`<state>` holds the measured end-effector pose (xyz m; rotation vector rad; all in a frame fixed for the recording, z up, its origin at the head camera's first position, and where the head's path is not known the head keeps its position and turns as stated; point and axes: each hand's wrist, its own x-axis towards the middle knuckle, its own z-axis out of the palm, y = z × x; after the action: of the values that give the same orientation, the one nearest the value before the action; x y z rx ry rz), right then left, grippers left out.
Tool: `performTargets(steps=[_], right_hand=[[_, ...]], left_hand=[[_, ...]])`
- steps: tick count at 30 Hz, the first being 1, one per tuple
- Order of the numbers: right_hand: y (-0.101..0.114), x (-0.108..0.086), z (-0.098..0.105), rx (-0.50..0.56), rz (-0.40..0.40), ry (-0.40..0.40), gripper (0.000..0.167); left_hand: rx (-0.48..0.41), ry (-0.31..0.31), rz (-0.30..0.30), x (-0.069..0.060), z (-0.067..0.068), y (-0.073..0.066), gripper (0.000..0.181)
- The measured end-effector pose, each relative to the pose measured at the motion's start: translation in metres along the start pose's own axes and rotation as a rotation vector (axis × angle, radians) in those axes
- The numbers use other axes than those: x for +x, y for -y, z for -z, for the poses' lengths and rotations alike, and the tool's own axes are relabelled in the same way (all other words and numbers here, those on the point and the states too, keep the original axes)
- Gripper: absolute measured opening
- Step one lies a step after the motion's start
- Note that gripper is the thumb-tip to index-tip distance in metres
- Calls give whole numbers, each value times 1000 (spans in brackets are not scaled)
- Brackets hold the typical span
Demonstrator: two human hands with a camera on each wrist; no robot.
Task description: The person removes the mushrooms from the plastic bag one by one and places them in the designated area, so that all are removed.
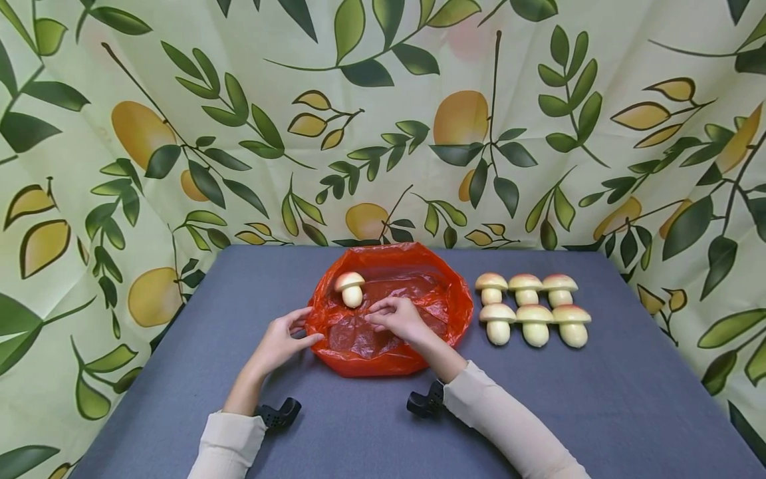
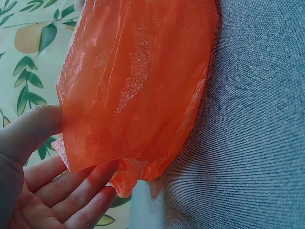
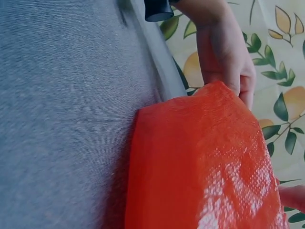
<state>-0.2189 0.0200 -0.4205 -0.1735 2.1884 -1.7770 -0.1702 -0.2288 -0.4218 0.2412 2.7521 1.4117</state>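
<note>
A red plastic bag (image 1: 391, 368) lies wide-mouthed on the table, with one toy mushroom (image 1: 350, 289) inside near its far left. At the bag's left rim is my left hand (image 1: 281, 340), its thumb and fingers spread apart and touching the film. In the left wrist view, the fingertips pass partly behind the bag (image 2: 138, 86). Over the bag's mouth reaches my right hand (image 1: 399, 318), fingers loosely bent, with nothing visible in them, just right of the mushroom. The right wrist view mostly shows the bag's outer side (image 3: 190, 162), hiding most of that hand.
Two rows of three toy mushrooms (image 1: 535, 324) stand to the right of the bag on the grey-blue table (image 1: 598, 412). A leaf-patterned cloth (image 1: 383, 159) rises behind and beside the table. A black wrist mount (image 1: 426, 400) sits on each arm.
</note>
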Motion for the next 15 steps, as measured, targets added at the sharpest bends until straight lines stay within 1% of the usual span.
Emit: performTargets(steps=[4,8,11,15], right_hand=[[2,6,-4,49,-26,23,29],[3,14,-8,109,-85,34,28],[3,19,-11,132,-126,31,29],[2,23,-14,132,-163,7,29]], left_hand=[[8,-2,-8,0,0,0,60],[8,1,-9,-1,0,0,60],[4,2,-11,-1,0,-1,60],[3,3,-10,-1,0,-1,60]])
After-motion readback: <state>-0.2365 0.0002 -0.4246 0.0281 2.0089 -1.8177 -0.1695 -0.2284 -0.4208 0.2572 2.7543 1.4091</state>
